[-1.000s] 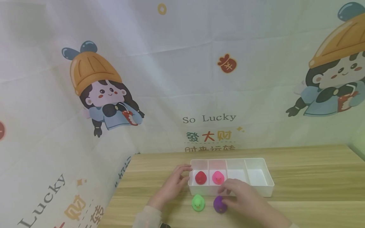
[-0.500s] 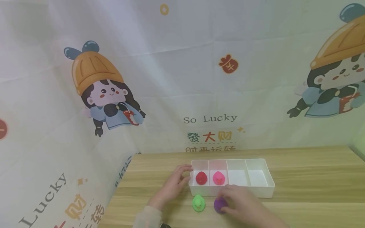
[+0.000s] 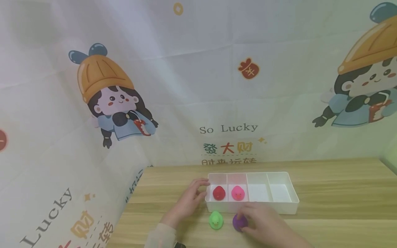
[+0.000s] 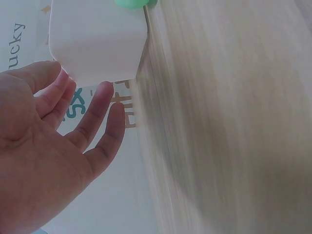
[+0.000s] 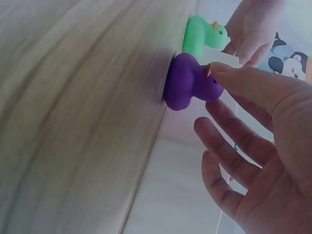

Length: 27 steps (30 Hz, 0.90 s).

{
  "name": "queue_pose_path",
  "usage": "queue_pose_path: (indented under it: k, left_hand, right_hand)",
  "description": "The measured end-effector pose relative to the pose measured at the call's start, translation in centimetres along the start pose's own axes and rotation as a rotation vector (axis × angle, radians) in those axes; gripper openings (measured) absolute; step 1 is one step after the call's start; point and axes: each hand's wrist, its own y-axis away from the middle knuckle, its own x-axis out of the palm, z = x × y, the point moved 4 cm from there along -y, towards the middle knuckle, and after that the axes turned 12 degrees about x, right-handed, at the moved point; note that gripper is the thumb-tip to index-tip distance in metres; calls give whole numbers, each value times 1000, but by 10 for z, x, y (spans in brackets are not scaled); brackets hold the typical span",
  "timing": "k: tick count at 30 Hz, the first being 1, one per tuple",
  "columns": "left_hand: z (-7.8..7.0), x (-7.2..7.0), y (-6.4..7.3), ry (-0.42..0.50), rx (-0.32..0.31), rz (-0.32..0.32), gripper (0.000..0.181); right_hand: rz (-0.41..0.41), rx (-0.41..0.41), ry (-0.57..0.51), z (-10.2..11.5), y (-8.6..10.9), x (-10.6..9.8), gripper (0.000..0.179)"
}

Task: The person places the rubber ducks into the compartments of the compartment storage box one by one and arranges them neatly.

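Note:
My right hand (image 3: 263,220) pinches the head of a purple rubber duck (image 3: 237,224) between thumb and fingertips. In the right wrist view the purple duck's base is right at the wooden table, with the thumb against the beak. My left hand (image 3: 190,199) rests its relaxed fingertips at the left end of a white divided tray (image 3: 285,208). A red rubber duck (image 3: 219,193) sits in the tray's leftmost compartment, and a pink rubber duck (image 3: 237,193) in the compartment beside it. In front of the tray a green rubber duck (image 3: 215,220) stands on the table, left of the purple one.
The wooden table (image 3: 341,193) reaches back to a pale printed cloth (image 3: 186,113) hanging behind and at the left. A low wall runs round the tray, with dividers (image 3: 247,187) between its compartments.
My right hand has moved down and closed its fingers on the purple duck's head. My left hand stays at the tray's end.

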Motion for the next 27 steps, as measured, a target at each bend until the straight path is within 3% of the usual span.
queue_pose_path:
  k: [27]
  left_hand:
    - [0, 0, 1, -10, 16, -20, 34]
  right_hand:
    - [-14, 26, 57, -2, -4, 7, 27]
